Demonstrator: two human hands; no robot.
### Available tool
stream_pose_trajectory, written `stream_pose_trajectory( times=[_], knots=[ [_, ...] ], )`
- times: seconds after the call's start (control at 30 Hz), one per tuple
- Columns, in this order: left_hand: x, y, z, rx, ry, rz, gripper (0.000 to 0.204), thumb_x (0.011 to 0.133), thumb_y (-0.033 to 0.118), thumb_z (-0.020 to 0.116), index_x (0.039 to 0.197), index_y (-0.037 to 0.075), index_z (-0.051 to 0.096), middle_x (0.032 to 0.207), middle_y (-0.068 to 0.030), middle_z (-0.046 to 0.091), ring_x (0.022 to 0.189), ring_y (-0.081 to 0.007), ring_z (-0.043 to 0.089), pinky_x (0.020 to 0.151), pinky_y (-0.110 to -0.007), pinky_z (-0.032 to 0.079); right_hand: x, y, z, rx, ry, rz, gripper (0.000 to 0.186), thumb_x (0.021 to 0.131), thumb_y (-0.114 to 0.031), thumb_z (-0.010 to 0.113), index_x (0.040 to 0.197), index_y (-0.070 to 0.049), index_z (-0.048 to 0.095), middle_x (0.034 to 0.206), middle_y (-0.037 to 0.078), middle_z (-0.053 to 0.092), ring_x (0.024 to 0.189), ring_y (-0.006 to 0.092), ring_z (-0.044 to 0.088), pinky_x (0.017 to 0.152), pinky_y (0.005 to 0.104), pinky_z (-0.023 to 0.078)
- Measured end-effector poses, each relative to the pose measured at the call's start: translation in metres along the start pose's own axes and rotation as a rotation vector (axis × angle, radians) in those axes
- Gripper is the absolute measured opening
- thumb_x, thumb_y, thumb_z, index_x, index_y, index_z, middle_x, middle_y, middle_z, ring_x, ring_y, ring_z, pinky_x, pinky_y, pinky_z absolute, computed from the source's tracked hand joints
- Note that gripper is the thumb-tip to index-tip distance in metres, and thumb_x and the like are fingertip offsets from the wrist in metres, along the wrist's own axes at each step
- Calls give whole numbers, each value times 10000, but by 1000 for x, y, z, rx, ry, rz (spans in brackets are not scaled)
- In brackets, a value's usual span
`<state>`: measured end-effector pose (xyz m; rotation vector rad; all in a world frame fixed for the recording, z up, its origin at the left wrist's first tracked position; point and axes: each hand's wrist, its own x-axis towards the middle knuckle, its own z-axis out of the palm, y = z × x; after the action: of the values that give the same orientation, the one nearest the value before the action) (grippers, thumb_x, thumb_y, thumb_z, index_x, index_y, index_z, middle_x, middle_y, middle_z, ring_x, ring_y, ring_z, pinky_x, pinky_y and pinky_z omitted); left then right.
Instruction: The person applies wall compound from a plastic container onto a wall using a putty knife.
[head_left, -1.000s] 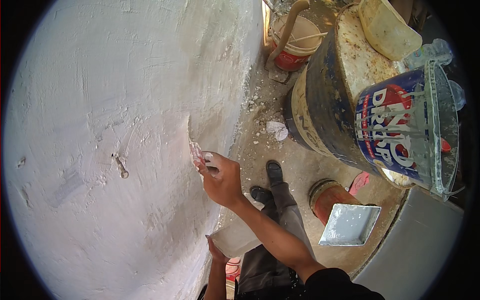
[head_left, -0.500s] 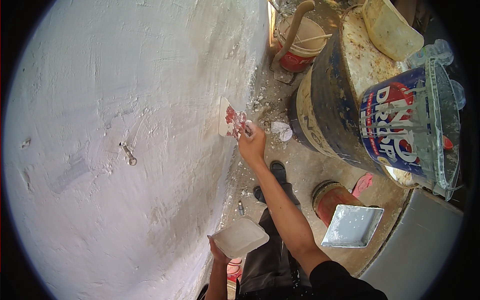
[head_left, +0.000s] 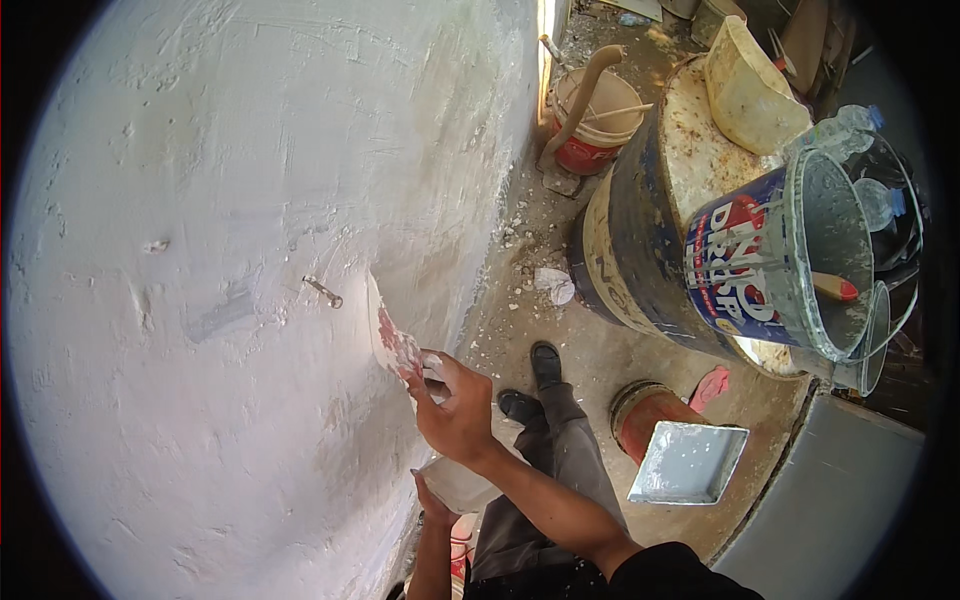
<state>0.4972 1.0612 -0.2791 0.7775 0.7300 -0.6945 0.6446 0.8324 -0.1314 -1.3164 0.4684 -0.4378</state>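
Note:
My right hand [head_left: 455,405] grips a putty knife [head_left: 390,330] with a pale blade and flaking red patches, its edge against the rough white plastered wall [head_left: 200,400]. Just up and left of the blade, a metal bolt [head_left: 322,292] sticks out of the wall. Lower down, close to the wall, my left hand [head_left: 433,502] holds a pale, flat square plate [head_left: 462,482], partly hidden under my right forearm.
At right stands a large dark drum [head_left: 620,245] carrying a blue paint bucket [head_left: 740,260], a yellowed container [head_left: 750,90] and plastic bottles. A red-labeled bucket [head_left: 580,155], a red can [head_left: 635,420], a metal tray [head_left: 685,462] and a pink cloth [head_left: 710,387] are also around.
My right hand first moved up and rightward with the knife, then came back down and leftward along the wall. My left hand still holds the plate. The view has shifted slightly.

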Motion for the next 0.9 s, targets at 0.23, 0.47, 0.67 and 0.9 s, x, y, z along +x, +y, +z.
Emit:
stream_pose_trajectory(
  times=[0.23,0.47,0.67,0.9],
  knots=[
    [-17,13,68,28,-97,92,762,875,656,251,1359,74,343,1328,-144,439,1209,-339,437,995,-481,366,-55,-24,-101,8,51,296,164,850,79,516,999,58,580,927,88,648,813,76,589,697,203,462],
    [-50,9,123,-59,-129,145,781,878,658,235,1356,50,335,1345,-153,424,1215,-333,434,1019,-464,352,-108,-63,-165,-21,96,282,191,850,96,470,1001,45,576,952,85,639,867,122,603,760,243,462],
    [-73,12,160,-55,-200,208,784,892,641,221,1340,10,345,1322,-171,446,1195,-298,468,1015,-406,376,-135,-90,-164,-345,-32,244,133,781,81,537,895,53,600,810,77,648,776,99,594,678,233,450],
    [-88,15,179,37,-267,304,725,916,585,276,1300,-23,372,1280,-164,487,1159,-270,505,995,-385,398,-132,-87,-142,-416,60,208,159,797,86,505,910,60,613,812,66,638,720,99,577,627,226,446]
  ],
)
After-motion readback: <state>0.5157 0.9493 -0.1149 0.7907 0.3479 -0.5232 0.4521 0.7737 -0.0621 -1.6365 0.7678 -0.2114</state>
